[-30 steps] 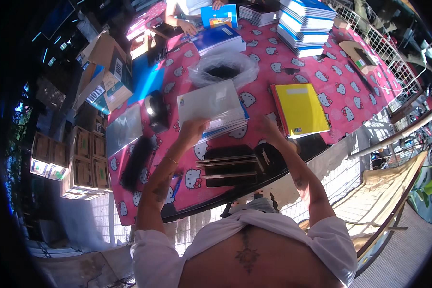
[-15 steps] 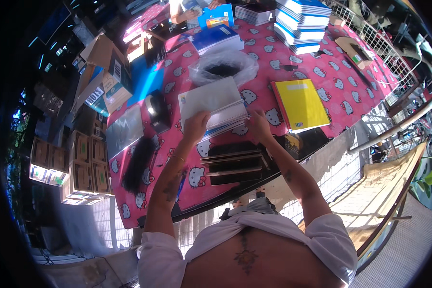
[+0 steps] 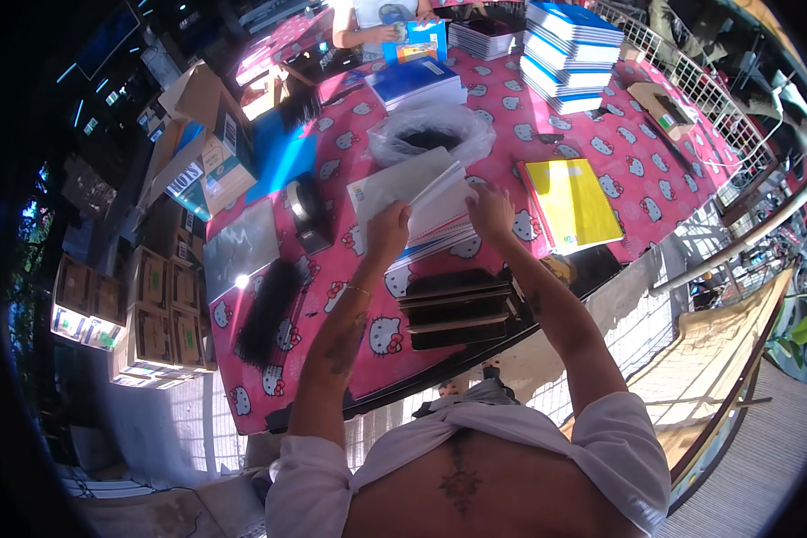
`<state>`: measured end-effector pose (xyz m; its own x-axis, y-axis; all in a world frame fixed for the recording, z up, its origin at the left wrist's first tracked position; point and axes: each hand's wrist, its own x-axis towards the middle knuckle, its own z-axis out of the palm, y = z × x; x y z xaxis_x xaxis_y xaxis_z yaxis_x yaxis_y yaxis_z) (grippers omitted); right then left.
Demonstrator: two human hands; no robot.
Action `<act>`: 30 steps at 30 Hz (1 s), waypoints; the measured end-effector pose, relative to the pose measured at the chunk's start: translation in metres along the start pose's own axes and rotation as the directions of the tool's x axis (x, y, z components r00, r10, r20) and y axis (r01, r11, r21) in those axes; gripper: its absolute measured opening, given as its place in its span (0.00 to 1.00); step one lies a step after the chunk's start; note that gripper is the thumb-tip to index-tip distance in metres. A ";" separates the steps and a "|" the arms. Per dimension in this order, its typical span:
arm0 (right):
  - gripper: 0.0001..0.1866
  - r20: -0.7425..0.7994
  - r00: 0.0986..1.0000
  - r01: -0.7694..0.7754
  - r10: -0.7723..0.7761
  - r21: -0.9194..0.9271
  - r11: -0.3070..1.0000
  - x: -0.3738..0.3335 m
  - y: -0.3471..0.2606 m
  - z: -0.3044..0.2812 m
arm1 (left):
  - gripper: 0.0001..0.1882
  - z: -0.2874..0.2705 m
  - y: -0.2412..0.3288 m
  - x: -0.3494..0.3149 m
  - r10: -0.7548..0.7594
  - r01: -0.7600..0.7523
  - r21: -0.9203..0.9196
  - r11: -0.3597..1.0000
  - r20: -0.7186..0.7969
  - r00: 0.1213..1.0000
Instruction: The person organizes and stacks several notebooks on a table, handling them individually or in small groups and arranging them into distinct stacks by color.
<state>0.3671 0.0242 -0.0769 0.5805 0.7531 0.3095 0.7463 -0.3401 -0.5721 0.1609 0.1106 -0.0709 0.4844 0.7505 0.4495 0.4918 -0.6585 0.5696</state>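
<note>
A notebook with a pale grey cover (image 3: 387,190) lies turned open over others on the table before me. Its white pages (image 3: 441,204) are lifted and partly fanned, and red and blue edges show beneath. My left hand (image 3: 388,230) is closed on the notebook's near left side, thumb on top. At the right edge of the pages, my right hand (image 3: 490,213) grips with bent fingers; the fingertips are partly hidden. To its right lies a yellow notebook (image 3: 572,204) on a small stack. Close to me sit several dark narrow strips in a stack (image 3: 457,309).
Beyond the notebook sits a clear plastic bag (image 3: 475,134) with dark contents. Blue notebooks (image 3: 572,54) stand in a tall stack at the back right. A tape dispenser (image 3: 308,213), black bristly bundle (image 3: 272,309) and cardboard box (image 3: 229,161) are at left. Across the table, a person holds a blue notebook (image 3: 419,43).
My right hand has moved up along the notebook's right edge, and the pages now stand raised and fanned. My left hand stays on the near side. The whole view has shifted slightly.
</note>
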 end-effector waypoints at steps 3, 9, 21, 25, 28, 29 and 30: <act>0.23 0.044 0.997 0.066 -0.060 -0.143 0.988 0.003 -0.015 -0.003 | 0.08 0.008 0.004 -0.004 0.030 -0.030 0.018 0.999 0.005 1.000; 0.26 0.157 0.978 -0.123 0.134 -0.079 0.989 0.011 0.003 0.000 | 0.09 0.016 0.005 -0.006 0.084 -0.084 0.009 0.996 -0.046 0.995; 0.25 0.135 0.959 -0.280 0.249 0.303 0.911 0.025 0.017 0.009 | 0.08 0.009 0.009 0.007 -0.045 0.042 -0.083 0.996 -0.032 0.999; 0.22 -0.261 0.952 0.108 -0.157 -0.190 0.976 0.008 0.001 0.012 | 0.10 0.009 0.005 0.002 -0.036 0.035 -0.037 0.999 -0.029 0.999; 0.24 0.143 0.987 -0.082 0.079 0.017 0.996 0.029 -0.006 0.007 | 0.10 0.009 0.013 -0.001 -0.008 0.008 -0.037 0.999 0.000 1.000; 0.24 0.142 0.986 -0.086 0.083 0.016 0.996 0.040 -0.002 0.004 | 0.10 0.014 0.023 -0.003 -0.007 0.007 -0.039 0.999 0.003 1.000; 0.26 0.337 0.911 -0.399 0.238 0.569 0.719 0.051 0.000 0.002 | 0.09 0.021 0.036 -0.006 0.124 -0.120 0.090 0.989 -0.047 0.991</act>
<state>0.3960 0.0635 -0.0628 0.5972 0.7945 -0.1101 0.1202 -0.2243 -0.9671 0.1904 0.0814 -0.0675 0.5074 0.6648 0.5483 0.4933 -0.7458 0.4477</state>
